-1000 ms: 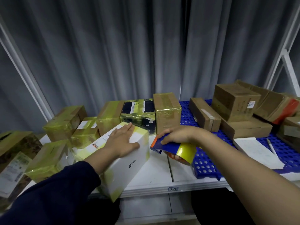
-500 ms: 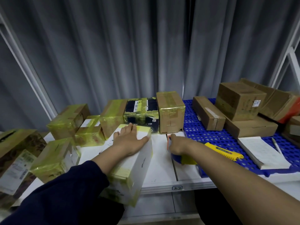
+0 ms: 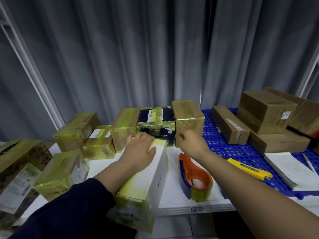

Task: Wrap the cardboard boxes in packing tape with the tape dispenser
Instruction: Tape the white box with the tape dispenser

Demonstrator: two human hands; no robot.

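A long white box with yellowish tape on both ends lies on the white table, its near end past the table's front edge. My left hand rests flat on its far end. The orange-and-blue tape dispenser with a yellowish roll lies on the table just right of that box, untouched. My right hand hovers beyond the dispenser, fingers loosely curled, at the front face of a tape-wrapped brown box. It holds nothing I can see.
Several taped boxes line the back and left of the table. Plain brown boxes sit on a blue perforated mat at right, with a yellow utility knife, a white pad and a pen. Grey curtain behind.
My right hand set the tape dispenser down on the table, let go and moved forward to the taped brown box. The left hand stayed on the white box.
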